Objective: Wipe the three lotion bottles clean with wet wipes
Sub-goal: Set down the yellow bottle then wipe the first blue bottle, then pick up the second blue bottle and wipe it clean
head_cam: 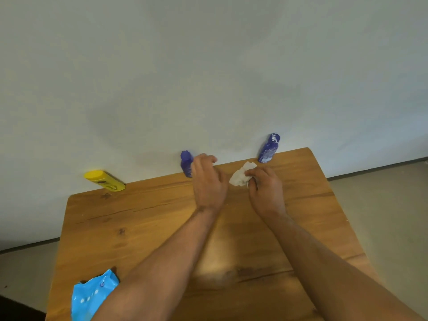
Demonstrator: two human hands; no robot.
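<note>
The crumpled wipe (242, 176) sits pinched in the right hand (265, 189), while the left hand (208, 181), fingers loosely curled and holding nothing I can see, is beside the small blue bottle (186, 163) at twelve o'clock. The taller blue bottle (268, 148) stands at one o'clock, the yellow bottle (104, 180) at ten, the wipe pack (92, 295) at seven on the table (150, 228). Which bottles are clean I cannot tell.
</note>
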